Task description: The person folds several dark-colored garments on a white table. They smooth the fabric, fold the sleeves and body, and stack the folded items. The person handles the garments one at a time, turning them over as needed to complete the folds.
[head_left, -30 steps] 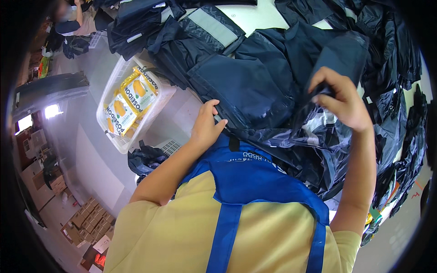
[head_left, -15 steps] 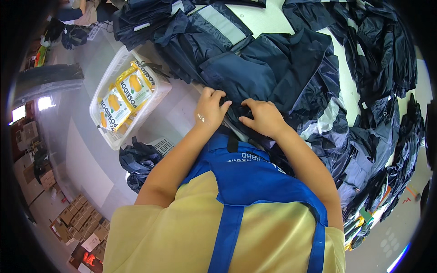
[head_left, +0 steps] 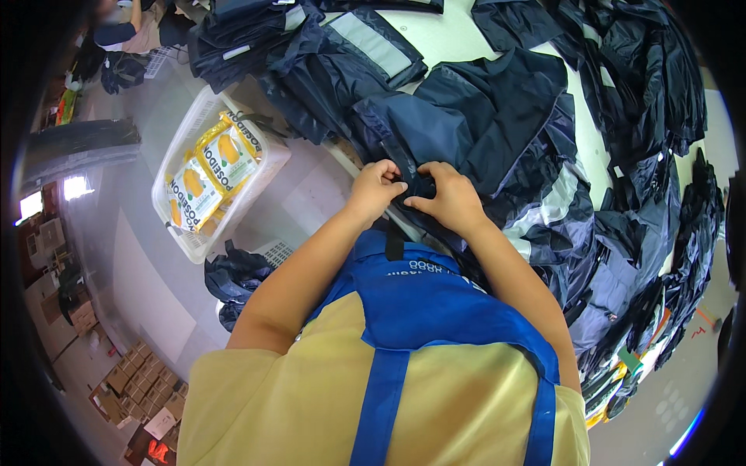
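Note:
A navy garment (head_left: 458,109) of smooth, slightly shiny fabric lies spread over the table edge in front of me. My left hand (head_left: 378,190) pinches its near edge, thumb pointing toward the right hand. Close beside it, my right hand (head_left: 449,199) grips the same edge with thumb and bent fingers. A dark fold of cloth runs between the two hands, and the fingertips partly cover it. Which part of the garment this is, I cannot tell.
More dark garments with pale grey strips (head_left: 371,45) lie piled at the back and right of the white table (head_left: 454,35). At left stands a white plastic basket (head_left: 272,159) holding yellow-and-white packages (head_left: 227,159). Dark cloth (head_left: 233,279) is bundled below it. Another person (head_left: 132,31) is at the far left.
Both hands have drawn closer together at the garment's near edge. My left hand has shifted right and slightly down, and its fingers have closed in on the cloth.

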The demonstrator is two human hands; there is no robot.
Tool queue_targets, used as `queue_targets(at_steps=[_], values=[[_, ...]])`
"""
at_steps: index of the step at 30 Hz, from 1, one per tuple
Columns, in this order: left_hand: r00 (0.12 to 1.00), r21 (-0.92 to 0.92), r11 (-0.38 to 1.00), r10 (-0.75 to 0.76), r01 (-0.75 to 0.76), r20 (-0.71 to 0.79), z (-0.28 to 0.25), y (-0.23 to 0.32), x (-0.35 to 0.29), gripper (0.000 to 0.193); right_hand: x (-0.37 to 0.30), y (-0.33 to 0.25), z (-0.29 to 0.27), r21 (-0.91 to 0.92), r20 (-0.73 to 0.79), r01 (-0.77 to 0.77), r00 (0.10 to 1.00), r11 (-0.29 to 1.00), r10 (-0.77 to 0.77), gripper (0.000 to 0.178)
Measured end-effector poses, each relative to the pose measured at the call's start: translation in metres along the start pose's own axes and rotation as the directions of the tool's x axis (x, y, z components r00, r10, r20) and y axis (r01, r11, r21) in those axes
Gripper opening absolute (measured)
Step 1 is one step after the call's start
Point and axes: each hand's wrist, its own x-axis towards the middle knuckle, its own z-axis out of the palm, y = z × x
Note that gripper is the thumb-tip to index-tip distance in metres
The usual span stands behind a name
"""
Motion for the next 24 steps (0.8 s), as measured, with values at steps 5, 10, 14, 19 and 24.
queue_targets(at_steps=[5, 10, 14, 19, 24], values=[[0.946, 0.274, 0.906, 0.321, -0.322, 0.049, 0.004, 0.017, -0.010, 0.009, -0.002, -0.007, -0.005, 0.003, -0.001, -0.041, 0.999, 0.999, 0.041, 0.031], [0.722, 0.483, 0.648, 0.690, -0.589, -0.044, -0.020, 0.076, -0.014, 0.008, -0.012, -0.012, -0.029, 0.239, 0.026, -0.064, 0.998, 0.969, 0.059, 0.025], [0.479, 0.508, 0.405, 0.878, -0.760, 0.017, -0.027, 0.122, -0.013, 0.010, -0.021, -0.028, -0.062, 0.389, 0.002, 0.076, 0.997, 0.918, -0.083, 0.032], [0.499, 0.388, 0.401, 0.844, -0.830, 0.196, -0.014, 0.161, -0.022, 0.011, -0.035, -0.023, -0.128, 0.663, 0.225, -0.127, 0.974, 0.738, -0.035, 0.036], [0.403, 0.270, 0.315, 0.826, -0.910, 0.394, 0.016, 0.175, -0.036, 0.013, -0.045, -0.025, -0.157, 0.573, 0.023, 0.069, 0.995, 0.817, -0.100, 0.011]])
